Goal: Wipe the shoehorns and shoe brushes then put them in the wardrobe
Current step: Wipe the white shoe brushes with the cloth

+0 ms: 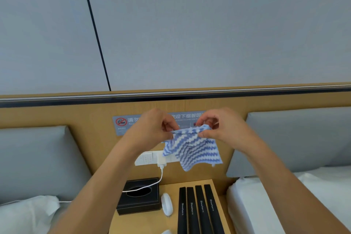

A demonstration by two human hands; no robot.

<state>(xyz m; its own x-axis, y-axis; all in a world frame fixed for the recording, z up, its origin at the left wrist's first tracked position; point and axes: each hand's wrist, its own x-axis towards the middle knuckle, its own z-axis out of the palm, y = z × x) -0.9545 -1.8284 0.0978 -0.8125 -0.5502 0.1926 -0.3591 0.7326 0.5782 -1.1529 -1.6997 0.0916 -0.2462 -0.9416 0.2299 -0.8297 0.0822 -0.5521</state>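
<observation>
A blue and white striped cloth [193,150] hangs in the air in front of the wooden headboard. My left hand [153,127] pinches its top left edge and my right hand [222,127] pinches its top right edge. Below, on the wooden nightstand [171,186], several black shoehorns [197,211] marked "Shoehorn" lie side by side. A white shoe brush [166,204] lies just left of them. Another white object [167,232] peeks in at the bottom edge.
A black tissue box [139,197] stands at the nightstand's left, with a white charger cable [152,184] running across it from the wall sockets [150,157]. Beds with white linen and grey headboard cushions [34,157] flank the nightstand on both sides.
</observation>
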